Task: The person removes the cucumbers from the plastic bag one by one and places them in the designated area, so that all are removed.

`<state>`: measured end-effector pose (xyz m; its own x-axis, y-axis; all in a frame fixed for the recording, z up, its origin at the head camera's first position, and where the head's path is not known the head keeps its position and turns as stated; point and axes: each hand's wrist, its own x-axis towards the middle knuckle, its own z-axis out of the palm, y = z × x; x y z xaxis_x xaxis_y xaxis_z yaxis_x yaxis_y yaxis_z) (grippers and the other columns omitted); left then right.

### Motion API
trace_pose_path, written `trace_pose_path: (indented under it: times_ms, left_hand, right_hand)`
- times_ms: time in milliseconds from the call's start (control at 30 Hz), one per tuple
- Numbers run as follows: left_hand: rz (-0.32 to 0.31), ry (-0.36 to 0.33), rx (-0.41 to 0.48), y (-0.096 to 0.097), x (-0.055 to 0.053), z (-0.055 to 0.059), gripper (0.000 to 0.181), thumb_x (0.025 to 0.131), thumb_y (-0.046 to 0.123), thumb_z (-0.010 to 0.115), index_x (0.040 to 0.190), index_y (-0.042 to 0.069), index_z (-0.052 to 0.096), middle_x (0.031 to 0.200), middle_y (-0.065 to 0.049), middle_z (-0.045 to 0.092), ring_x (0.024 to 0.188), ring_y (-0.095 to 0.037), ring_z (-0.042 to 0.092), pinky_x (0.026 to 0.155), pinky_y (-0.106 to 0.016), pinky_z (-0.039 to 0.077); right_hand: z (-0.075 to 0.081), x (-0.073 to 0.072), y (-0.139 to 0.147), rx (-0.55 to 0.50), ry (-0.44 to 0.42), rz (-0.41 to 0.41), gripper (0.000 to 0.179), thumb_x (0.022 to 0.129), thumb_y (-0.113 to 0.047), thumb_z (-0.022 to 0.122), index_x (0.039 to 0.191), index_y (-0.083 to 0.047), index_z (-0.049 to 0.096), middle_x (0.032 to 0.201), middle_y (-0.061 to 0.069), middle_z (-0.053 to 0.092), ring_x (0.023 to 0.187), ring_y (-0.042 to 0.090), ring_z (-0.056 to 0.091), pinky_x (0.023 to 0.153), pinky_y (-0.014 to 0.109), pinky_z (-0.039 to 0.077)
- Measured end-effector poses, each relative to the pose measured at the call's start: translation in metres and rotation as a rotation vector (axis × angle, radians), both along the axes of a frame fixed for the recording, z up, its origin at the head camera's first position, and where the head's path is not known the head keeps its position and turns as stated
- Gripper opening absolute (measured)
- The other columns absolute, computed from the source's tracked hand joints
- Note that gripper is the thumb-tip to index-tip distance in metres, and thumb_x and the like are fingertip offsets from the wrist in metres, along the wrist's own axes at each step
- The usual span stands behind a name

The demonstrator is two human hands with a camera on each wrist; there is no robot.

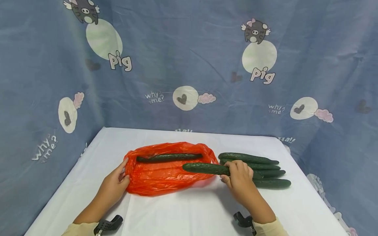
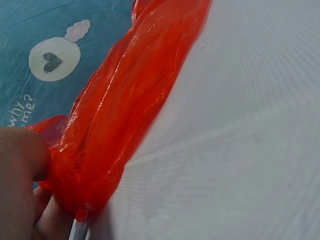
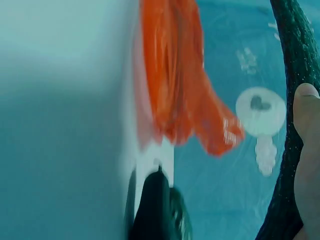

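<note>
A red plastic bag (image 1: 159,178) lies on its side along the table with its mouth spread open. One dark green cucumber (image 1: 169,158) rests inside it near the back. My left hand (image 1: 113,185) holds the bag's left end; in the left wrist view, thumb and fingers (image 2: 22,152) pinch the gathered plastic. My right hand (image 1: 240,180) grips another cucumber (image 1: 203,168) near its middle, thumb along its side. The tip of that cucumber points left and overlaps the bag's right part in the head view.
Several cucumbers (image 1: 273,183) lie side by side at the right, behind and beside my right hand. A white cloth (image 1: 189,216) covers the table. Blue printed fabric (image 1: 189,59) hangs behind it and at both sides.
</note>
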<state>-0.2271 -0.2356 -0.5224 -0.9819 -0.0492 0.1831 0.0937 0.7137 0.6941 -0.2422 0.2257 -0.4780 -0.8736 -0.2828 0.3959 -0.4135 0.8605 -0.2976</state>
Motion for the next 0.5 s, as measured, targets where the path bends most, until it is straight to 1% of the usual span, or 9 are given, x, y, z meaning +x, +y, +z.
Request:
trace_pose_path:
  times_ms: [167, 300, 500]
  left_hand:
    - [0.002, -0.006, 0.011, -0.001, 0.001, 0.0, 0.073, 0.101, 0.007, 0.058, 0.167, 0.012, 0.028, 0.159, -0.031, 0.042, 0.133, -0.046, 0.059, 0.104, -0.053, 0.051]
    - [0.005, -0.021, 0.014, 0.0, 0.0, -0.001, 0.073, 0.101, 0.009, 0.058, 0.167, 0.013, 0.027, 0.16, -0.03, 0.042, 0.135, -0.047, 0.057, 0.104, -0.052, 0.05]
    - [0.004, -0.016, 0.008, -0.001, 0.0, 0.0, 0.074, 0.1, 0.008, 0.058, 0.167, 0.012, 0.027, 0.16, -0.031, 0.041, 0.134, -0.047, 0.057, 0.104, -0.053, 0.05]
  right_hand:
    - [-0.005, 0.001, 0.017, 0.028, -0.036, -0.035, 0.045, 0.099, -0.03, 0.07, 0.132, -0.003, 0.057, 0.124, 0.016, 0.05, 0.12, 0.037, 0.045, 0.104, 0.06, 0.029]
    - [-0.008, 0.003, 0.029, 0.05, -0.046, -0.063, 0.044, 0.099, -0.029, 0.071, 0.132, -0.003, 0.058, 0.123, 0.016, 0.051, 0.12, 0.038, 0.046, 0.102, 0.061, 0.03]
    - [-0.012, 0.006, 0.045, 0.072, -0.063, -0.089, 0.041, 0.099, -0.029, 0.071, 0.131, -0.005, 0.059, 0.122, 0.015, 0.052, 0.121, 0.04, 0.046, 0.102, 0.063, 0.03]
